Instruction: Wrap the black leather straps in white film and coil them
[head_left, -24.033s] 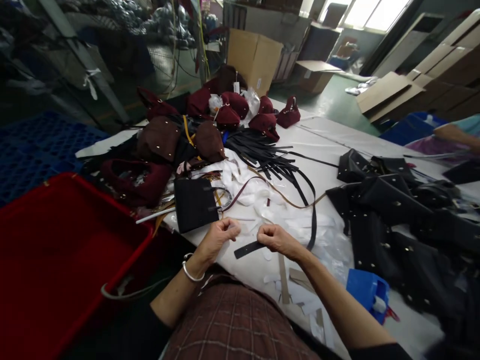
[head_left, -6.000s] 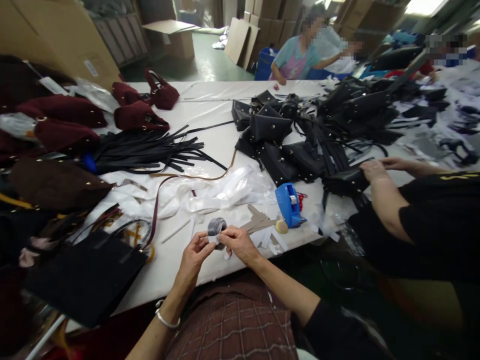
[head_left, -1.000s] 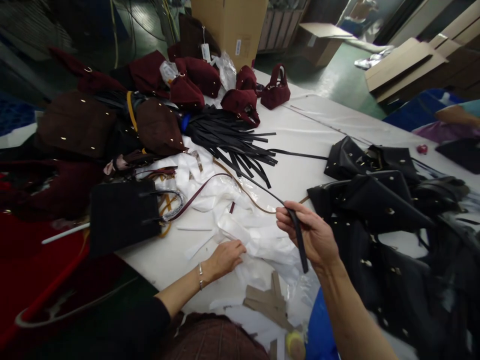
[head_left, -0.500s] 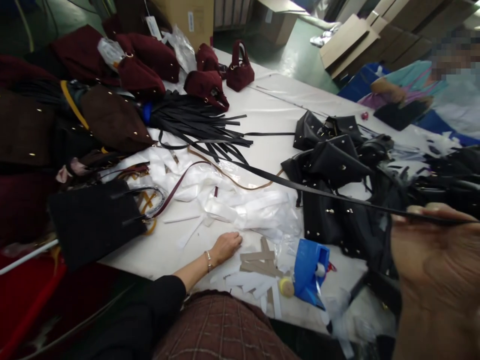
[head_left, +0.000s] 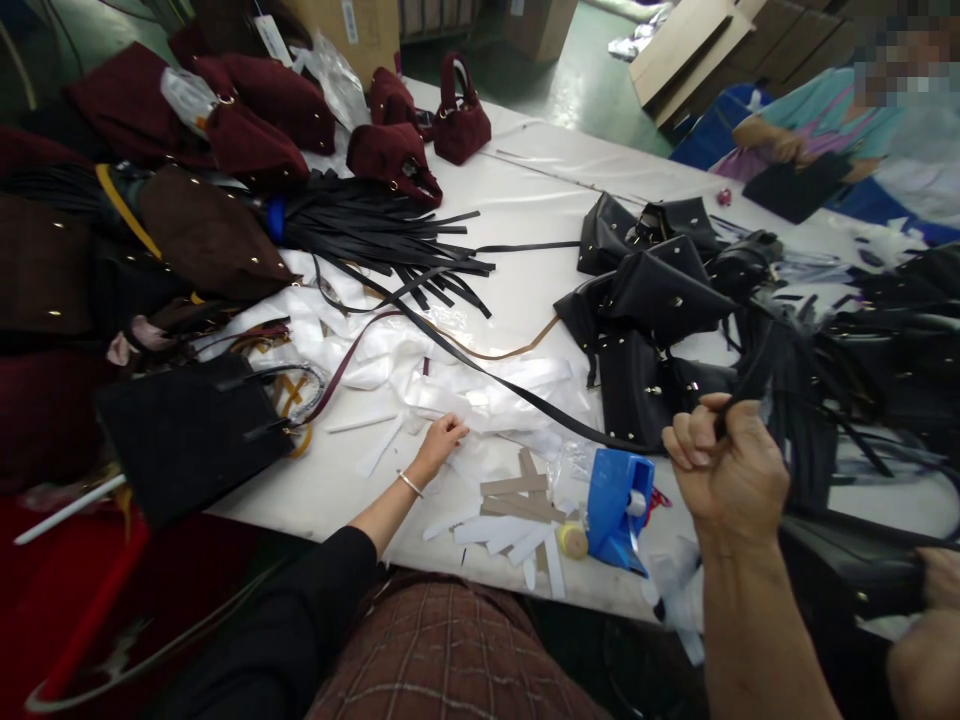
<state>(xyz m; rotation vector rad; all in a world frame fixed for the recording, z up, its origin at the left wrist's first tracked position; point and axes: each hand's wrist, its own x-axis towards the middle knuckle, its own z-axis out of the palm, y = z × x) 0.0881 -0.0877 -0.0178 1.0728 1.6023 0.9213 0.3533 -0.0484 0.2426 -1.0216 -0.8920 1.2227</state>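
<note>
My right hand (head_left: pixel 727 465) is a raised fist at the right, palm side towards me. It is closed on a long black strap (head_left: pixel 517 392), which slants in from a bundle of black straps (head_left: pixel 367 225). My left hand (head_left: pixel 442 440), a bracelet on its wrist, is over the near edge of the white wrapping (head_left: pixel 510 400). Its fingers are bent together, and I cannot make out what is between them. Black bags (head_left: pixel 637 385) lie heaped just beyond my right hand. A blue tape dispenser (head_left: pixel 615 505) stands between my hands, beside grey and white strips (head_left: pixel 517 500).
Dark red bags (head_left: pixel 255 110) and brown bags (head_left: pixel 210 235) crowd the left. Nearer lies a black handbag (head_left: pixel 187 430). Across the white table (head_left: pixel 540 190) a person (head_left: pixel 817 130) holds a dark piece. Another person's hand (head_left: pixel 941 580) shows at the right edge.
My right hand has moved left and away from me, and the strap now sags lower. The left hand has shifted slightly left and forward. The view has tilted a little.
</note>
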